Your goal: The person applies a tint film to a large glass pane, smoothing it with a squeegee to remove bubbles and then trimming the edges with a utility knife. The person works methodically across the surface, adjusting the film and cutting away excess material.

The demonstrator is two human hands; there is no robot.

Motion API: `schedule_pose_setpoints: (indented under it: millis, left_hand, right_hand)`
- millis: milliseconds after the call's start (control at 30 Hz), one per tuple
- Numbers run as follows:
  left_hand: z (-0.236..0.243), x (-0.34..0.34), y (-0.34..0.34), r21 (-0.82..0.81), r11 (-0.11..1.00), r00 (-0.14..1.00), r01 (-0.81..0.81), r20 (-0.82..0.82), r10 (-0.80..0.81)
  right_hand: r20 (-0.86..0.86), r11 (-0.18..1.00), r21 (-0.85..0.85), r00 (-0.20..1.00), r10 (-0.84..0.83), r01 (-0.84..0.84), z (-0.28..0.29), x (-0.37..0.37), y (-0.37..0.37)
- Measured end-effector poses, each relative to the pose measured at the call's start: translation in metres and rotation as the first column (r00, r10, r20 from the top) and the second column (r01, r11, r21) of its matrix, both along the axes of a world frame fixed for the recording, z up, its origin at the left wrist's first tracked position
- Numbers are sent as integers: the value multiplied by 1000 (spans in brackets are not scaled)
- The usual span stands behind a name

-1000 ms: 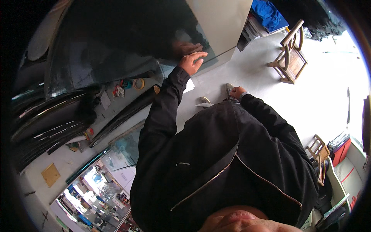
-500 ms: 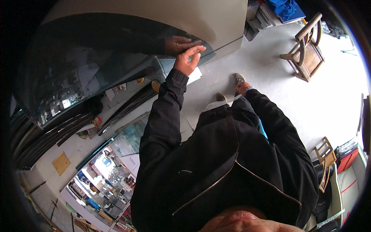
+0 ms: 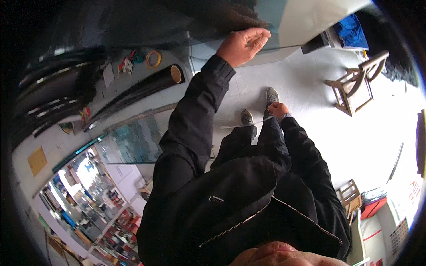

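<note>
My left hand (image 3: 242,47) is raised at the lower edge of a dark, glossy, see-through sheet (image 3: 146,22), which mirrors it. Its thumb and fingertips come close together in a pinch; whether the sheet's edge lies between them cannot be made out. Lower down, in front of my legs, hangs my right hand (image 3: 278,109), fingers closed. A thin pale strip (image 3: 242,127) runs leftward from near those fingers across my trousers. What exactly the right hand grips is too small to tell.
A wooden chair (image 3: 355,88) stands at the right. On the left lie a black roll (image 3: 146,86) with a brown core, a yellow tape ring (image 3: 153,58) and a bluish glass sheet (image 3: 133,142). A cluttered glass cabinet (image 3: 84,190) stands lower left. Blue cloth (image 3: 353,31) lies upper right.
My left hand has moved up and right along the dark sheet, its thumb and fingers drawing closer together. The view has shifted, and my right hand stays closed before my legs.
</note>
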State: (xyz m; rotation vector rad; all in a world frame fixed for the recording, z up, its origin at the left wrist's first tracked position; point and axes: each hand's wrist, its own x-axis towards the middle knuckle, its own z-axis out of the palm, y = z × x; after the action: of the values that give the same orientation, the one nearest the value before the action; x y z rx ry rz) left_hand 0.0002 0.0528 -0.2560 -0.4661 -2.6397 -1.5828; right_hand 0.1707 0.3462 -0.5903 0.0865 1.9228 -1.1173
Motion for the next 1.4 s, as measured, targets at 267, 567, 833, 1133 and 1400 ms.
schedule_pose_setpoints:
  millis: [267,567,833,1133,1400]
  left_hand:
    - [-3,28,-68,-9,994,990,-105,-95,104]
    - [-46,36,-78,26,985,980,-168,-106,170]
    - [-17,29,-63,155,982,990,-104,-74,117]
    - [-48,22,-51,125,985,985,-118,-109,132]
    - [-77,24,-47,-94,980,983,-175,-71,169]
  right_hand:
    - [-26,992,98,997,78,-75,-8,-9,-1]
    - [-41,995,15,995,95,-95,5,2,-1]
    - [-4,989,52,990,140,-139,-4,8,-2]
    - [-4,997,-26,997,78,-78,-36,8,-6]
    - [34,997,-21,997,75,-74,-41,6,-7]
